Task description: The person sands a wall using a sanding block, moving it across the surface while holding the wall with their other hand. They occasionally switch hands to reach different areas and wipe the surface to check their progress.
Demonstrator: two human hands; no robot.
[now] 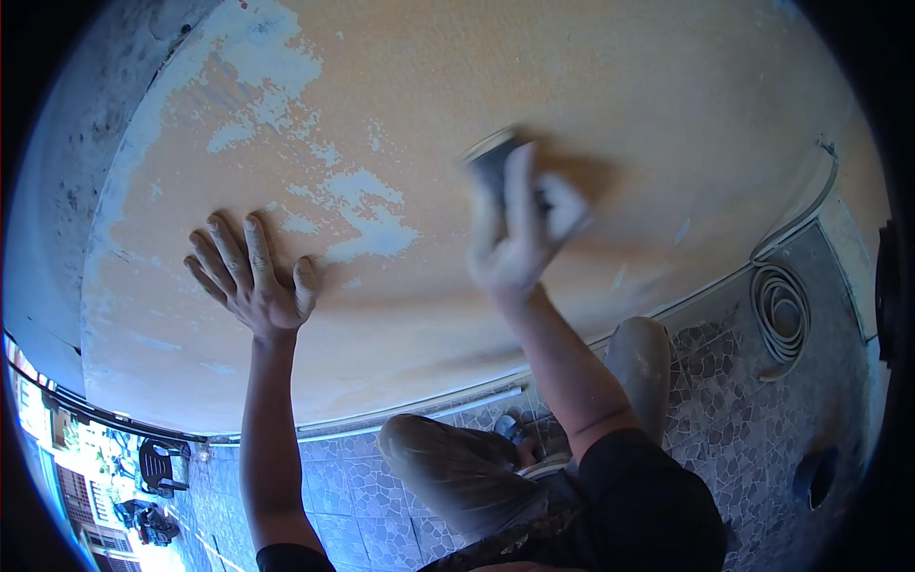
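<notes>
A large curved panel [667, 124], coated in peach-tan with pale blue-grey patches, fills the upper view. My left hand [253, 286] lies flat against it at the left, fingers spread and dusty, holding nothing. Right of the middle, my right hand [515, 238] is wrapped around a dark sanding block [496, 164] with a light edge along its top. The hand and block are blurred by motion, and the block's working face is hidden. Both hand and block look dusted with pale powder. A pale patch [367, 214] of the panel shows between my two hands.
A coiled hose [782, 310] hangs or lies at the right, below the panel's edge. My bent knees [448, 472] are close under the panel on a patterned tile floor [705, 400]. A dark round container [815, 477] stands lower right; a dark chair [162, 467] and motorcycle [145, 521] are lower left.
</notes>
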